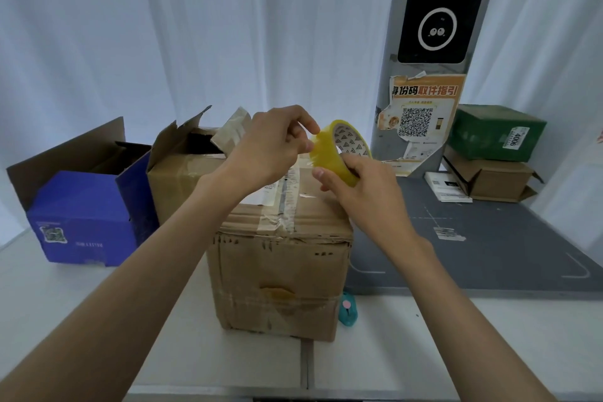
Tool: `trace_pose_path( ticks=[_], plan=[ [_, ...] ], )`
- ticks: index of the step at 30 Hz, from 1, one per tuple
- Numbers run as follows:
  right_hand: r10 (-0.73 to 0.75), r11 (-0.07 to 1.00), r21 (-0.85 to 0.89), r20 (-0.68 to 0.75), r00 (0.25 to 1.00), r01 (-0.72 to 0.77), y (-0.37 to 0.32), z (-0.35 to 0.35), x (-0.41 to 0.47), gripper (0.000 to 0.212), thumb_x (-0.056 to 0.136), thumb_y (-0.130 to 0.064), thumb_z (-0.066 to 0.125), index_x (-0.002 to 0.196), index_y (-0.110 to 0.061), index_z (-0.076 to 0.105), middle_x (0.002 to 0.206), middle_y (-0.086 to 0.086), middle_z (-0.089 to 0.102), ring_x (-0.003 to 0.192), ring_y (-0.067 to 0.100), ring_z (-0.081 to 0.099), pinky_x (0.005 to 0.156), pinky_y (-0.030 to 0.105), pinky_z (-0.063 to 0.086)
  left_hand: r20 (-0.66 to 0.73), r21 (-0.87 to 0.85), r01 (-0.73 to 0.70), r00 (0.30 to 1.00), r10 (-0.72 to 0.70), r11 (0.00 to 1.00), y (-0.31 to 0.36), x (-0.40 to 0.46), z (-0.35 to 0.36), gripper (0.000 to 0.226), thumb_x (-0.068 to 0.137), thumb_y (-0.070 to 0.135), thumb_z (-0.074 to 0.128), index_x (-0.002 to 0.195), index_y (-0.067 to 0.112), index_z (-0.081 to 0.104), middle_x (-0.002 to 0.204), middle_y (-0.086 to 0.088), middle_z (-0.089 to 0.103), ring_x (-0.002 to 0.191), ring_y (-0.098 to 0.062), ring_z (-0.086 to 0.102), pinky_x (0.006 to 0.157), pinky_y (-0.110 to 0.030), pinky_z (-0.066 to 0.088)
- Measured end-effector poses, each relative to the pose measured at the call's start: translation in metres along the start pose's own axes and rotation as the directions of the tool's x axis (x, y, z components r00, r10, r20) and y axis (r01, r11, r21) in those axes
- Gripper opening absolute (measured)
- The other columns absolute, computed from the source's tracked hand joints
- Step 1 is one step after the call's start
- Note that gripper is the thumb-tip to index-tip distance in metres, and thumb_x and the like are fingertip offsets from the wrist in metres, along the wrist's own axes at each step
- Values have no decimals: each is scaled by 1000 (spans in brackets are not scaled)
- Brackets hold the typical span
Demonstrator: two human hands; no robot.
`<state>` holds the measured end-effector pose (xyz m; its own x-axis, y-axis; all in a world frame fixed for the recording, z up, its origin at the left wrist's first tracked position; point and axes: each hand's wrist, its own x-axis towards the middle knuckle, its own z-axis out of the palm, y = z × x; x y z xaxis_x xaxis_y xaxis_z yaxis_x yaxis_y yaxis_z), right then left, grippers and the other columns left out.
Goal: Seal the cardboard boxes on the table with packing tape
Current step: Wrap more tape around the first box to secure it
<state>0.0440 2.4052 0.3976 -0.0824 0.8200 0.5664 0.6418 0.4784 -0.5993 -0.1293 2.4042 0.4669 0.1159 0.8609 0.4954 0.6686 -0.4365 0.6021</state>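
Head view: you look down past both forearms at the desk (pixel 65 303), with your hands raised over the middle box.
Tape roll: your yellow tape (pixel 341 153) is held in the air above the far end of the box top, tilted, its printed core facing you.
Right hand: your right hand (pixel 355 186) grips the roll from below, fingers (pixel 321 173) curled round its outer face and near edge.
Left hand: your left hand (pixel 274 143) reaches in from the left, thumb and fingertips pinched together at the left rim of the roll; whether they hold a loose tape end is too small to tell.
Box: the brown box (pixel 280 271) stands on the desk right in front of you, flaps closed, old crumpled clear tape along the top seam and a white label on top.
Open box: a second brown box (pixel 182 173) stands just behind and left of it, flaps up, touching or nearly so.
Blue box: a blue box (pixel 85 215) sits to the left of that, flaps open too.
Cutter: a small teal cutter (pixel 347 310) lies on the desk just beside the lower right corner of the near box.
Mat: a dark grey mat (pixel 489 238) covers the desk to the right.
Far right: a green box (pixel 496 132) rests on a flat brown carton (pixel 492 179) at the back of the mat.
Pillar: a grey pillar (pixel 388 42) behind carries a black screen and a torn orange poster (pixel 421 117) with a QR code.
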Motion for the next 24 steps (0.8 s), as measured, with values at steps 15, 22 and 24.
trace_pose_path(
  ticks=[15, 22, 24],
  plan=[
    [-113, 993, -43, -136, 984, 108, 6, -17, 25, 36, 82, -12, 77, 95, -21, 45, 95, 0, 50, 90, 17, 44, 73, 26, 35, 2, -299, 116, 993, -121, 947, -24, 14, -31, 15, 92, 14, 71, 106, 8, 75, 82, -3, 62, 60, 2, 57, 65, -10, 49],
    [285, 882, 386, 15, 958, -269, 9, 15, 46, 35, 91, -52, 66, 104, -22, 54, 100, 0, 70, 96, 11, 65, 79, 36, 51, 49, -350, 203, 979, -199, 915, -61, 35, -27, 7, 95, 15, 68, 100, 13, 72, 76, 5, 65, 71, -6, 64, 71, -19, 53],
    [344, 836, 426, 83, 935, -345, 14, 25, 55, 42, 90, -60, 64, 101, -20, 64, 103, 0, 73, 99, 14, 65, 77, 38, 51, 69, -395, 264, 964, -258, 880, -74, 38, -21, 5, 96, 15, 65, 98, 14, 70, 86, -4, 65, 80, -13, 65, 78, -26, 54]
  ],
)
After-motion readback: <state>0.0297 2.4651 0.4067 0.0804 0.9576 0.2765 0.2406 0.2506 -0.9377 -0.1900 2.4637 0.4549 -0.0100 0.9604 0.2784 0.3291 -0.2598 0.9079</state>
